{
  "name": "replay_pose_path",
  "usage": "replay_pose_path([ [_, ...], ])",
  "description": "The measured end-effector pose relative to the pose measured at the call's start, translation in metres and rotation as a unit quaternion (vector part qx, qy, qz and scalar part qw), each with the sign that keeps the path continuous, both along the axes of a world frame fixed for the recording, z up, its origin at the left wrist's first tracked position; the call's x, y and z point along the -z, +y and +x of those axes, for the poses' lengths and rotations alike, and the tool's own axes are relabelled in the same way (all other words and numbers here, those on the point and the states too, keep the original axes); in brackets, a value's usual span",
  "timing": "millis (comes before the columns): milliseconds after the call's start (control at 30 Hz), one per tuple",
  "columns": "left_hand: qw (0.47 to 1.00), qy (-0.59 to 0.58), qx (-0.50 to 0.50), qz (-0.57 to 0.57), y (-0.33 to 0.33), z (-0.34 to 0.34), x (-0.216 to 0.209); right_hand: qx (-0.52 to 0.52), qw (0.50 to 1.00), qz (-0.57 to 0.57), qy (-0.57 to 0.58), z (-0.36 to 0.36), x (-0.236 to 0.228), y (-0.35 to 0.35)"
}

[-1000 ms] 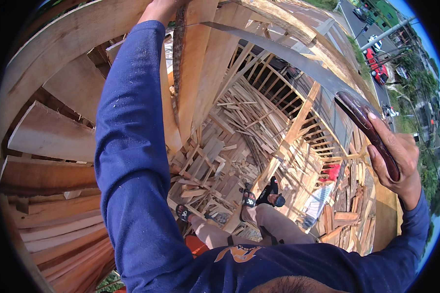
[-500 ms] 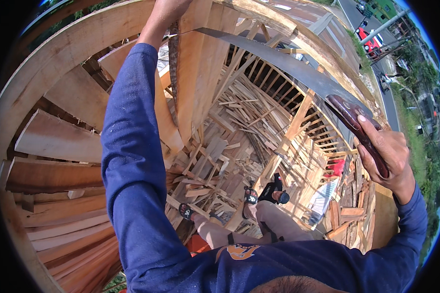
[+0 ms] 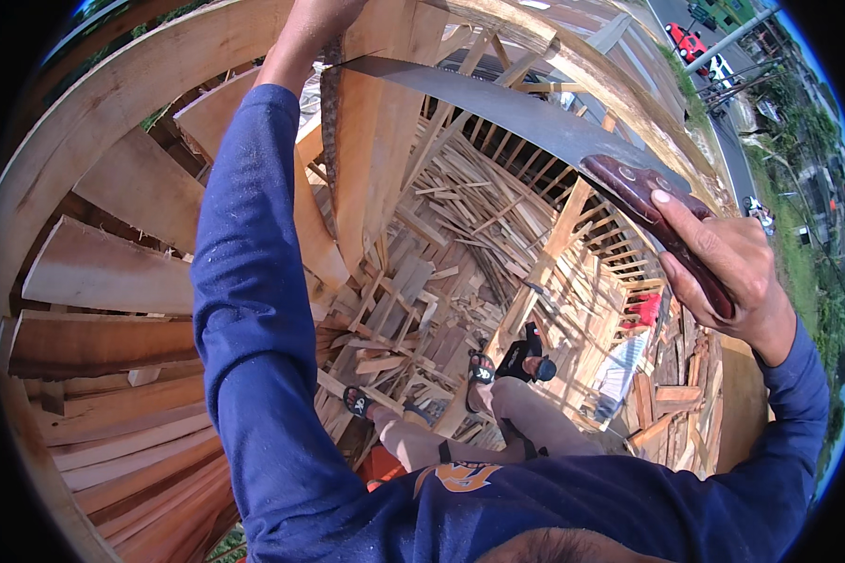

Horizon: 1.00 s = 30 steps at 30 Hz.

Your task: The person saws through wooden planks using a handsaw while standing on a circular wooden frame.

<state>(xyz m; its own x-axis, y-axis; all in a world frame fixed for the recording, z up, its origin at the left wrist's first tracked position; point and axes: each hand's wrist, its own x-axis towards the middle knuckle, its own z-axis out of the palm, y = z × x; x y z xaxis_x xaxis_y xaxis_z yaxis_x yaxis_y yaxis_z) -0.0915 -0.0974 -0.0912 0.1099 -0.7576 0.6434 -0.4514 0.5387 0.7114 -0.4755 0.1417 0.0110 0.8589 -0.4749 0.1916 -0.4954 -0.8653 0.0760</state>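
Observation:
My right hand (image 3: pixel 723 263) is closed around the dark brown handle of a handsaw (image 3: pixel 526 117), its forefinger stretched along the handle's side. From there the long grey blade runs up and left, its tip end meeting the edge of an upright wooden plank (image 3: pixel 377 141). At the top of the picture my left hand (image 3: pixel 324 13) is by the upper part of that plank, next to the blade's far end. Its fingers lie beyond the picture's edge, so their grip is hidden.
A curved timber rim (image 3: pixel 94 103) sweeps round the left, with several boards (image 3: pixel 113 267) fixed below. Far down, lumber scraps (image 3: pixel 469 197) litter the floor near a person in a dark cap (image 3: pixel 543 369). My sandalled feet (image 3: pixel 480 368) stand on beams. A road with vehicles passes at right.
My right hand has pushed the saw up and to the left, so more blade lies at the plank. The left hand stays at the plank's top.

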Motion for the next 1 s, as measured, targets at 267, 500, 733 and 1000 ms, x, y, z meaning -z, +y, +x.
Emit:
replay_pose_path([
  [267, 1.000, 0.025, 0.000, 0.002, -0.010, 0.009, -0.002, -0.030, 0.997, -0.072, -0.022, 0.102, 0.036, -0.094],
  [500, 0.998, 0.052, 0.023, 0.026, -0.005, 0.033, -0.006, 0.051, 0.997, 0.026, -0.050, 0.000, -0.018, -0.016],
  [733, 0.999, 0.027, 0.025, 0.003, -0.019, 0.022, -0.001, 0.021, 0.998, 0.049, -0.021, 0.003, -0.038, -0.011],
  [1000, 0.998, 0.057, 0.006, 0.003, -0.014, 0.022, 0.009, 0.006, 1.000, -0.012, -0.017, 0.086, 0.013, -0.071],
])
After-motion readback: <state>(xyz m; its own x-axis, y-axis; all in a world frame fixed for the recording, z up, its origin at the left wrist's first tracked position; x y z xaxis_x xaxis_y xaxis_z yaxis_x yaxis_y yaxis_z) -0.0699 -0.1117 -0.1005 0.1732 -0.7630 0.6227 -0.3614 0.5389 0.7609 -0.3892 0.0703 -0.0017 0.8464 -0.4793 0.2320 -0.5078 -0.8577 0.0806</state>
